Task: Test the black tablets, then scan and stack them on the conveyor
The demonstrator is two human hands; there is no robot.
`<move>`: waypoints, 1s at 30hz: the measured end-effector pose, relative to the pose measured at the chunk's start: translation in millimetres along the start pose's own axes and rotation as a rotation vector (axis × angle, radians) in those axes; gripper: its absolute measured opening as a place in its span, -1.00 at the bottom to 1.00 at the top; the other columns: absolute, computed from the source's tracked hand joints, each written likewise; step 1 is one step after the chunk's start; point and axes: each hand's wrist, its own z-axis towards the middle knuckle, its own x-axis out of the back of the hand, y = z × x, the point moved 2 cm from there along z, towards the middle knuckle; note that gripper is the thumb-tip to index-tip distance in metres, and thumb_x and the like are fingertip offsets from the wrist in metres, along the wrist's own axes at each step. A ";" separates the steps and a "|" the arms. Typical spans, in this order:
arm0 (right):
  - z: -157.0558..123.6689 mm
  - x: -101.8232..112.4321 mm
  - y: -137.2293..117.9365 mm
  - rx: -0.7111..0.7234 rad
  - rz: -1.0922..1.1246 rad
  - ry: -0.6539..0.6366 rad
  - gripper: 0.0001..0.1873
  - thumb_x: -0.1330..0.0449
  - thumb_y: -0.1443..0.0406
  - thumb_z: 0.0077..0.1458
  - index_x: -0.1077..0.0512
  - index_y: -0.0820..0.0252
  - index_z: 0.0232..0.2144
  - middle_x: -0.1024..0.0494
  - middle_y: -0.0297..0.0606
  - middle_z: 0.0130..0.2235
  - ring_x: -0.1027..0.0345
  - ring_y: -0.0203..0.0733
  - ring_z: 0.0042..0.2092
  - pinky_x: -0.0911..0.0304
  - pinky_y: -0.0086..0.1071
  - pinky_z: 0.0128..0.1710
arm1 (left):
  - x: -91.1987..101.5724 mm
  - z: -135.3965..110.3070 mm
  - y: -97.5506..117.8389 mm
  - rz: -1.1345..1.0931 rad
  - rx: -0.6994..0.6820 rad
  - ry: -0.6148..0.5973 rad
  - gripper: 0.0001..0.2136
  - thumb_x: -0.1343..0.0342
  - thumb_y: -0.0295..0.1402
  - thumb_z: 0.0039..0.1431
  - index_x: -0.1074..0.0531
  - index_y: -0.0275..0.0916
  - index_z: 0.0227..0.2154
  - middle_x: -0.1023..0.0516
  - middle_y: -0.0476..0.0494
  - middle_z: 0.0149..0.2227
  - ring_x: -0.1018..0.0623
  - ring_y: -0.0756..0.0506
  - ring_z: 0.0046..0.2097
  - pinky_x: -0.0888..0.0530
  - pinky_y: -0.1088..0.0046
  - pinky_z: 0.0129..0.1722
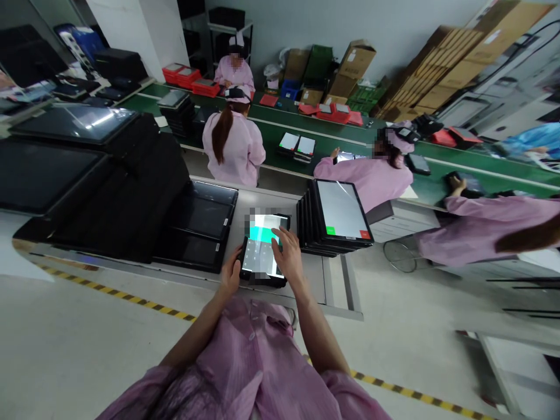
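A tablet with a lit screen, showing a keypad and a bright turquoise band, lies in front of me on the grey table. My left hand grips its left edge, thumb on the near side. Over the right part of the screen, my right hand is open with fingers stretched out. Its fingertips are at the glass; whether they press it cannot be told. Just right of it stands a stack of tablets, the top one with a white screen and green and red corners. To the left lie dark tablets.
Tall stacks of large black screens rise at the far left. Beyond my table runs a green conveyor bench where several co-workers in pink sit. Cardboard boxes lean at the back. Yellow-black tape marks the floor.
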 end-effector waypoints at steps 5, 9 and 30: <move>9.6 3.8 -1.8 0.040 0.022 0.025 -0.64 -0.07 0.20 0.58 -0.58 0.07 0.19 -0.75 -0.15 0.13 -0.54 0.03 0.33 -0.27 0.18 0.49 | 0.3 -1.5 0.0 -0.029 -0.032 -0.017 -0.33 0.06 0.21 0.51 -0.61 -0.22 0.25 -0.59 -0.40 0.37 -0.53 -0.32 0.43 -0.39 -0.05 0.51; 10.5 3.8 -0.3 0.028 0.043 0.051 -0.64 -0.06 0.19 0.58 -0.60 0.03 0.19 -0.76 -0.16 0.12 -0.55 0.03 0.32 -0.29 0.19 0.48 | 0.5 -1.9 2.4 -0.022 -0.032 -0.016 -0.35 0.07 0.20 0.52 -0.61 -0.20 0.25 -0.59 -0.37 0.36 -0.53 -0.31 0.44 -0.40 0.01 0.51; -19.2 -20.6 60.0 -0.375 0.370 0.211 -0.32 -0.11 -0.01 0.52 -0.24 0.14 0.51 -0.43 0.16 0.45 -0.41 0.13 0.44 -0.44 0.14 0.37 | -0.6 -2.9 -4.2 -0.045 -0.038 -0.010 -0.42 0.05 0.12 0.56 -0.61 -0.17 0.25 -0.59 -0.34 0.37 -0.54 -0.30 0.42 -0.39 -0.05 0.52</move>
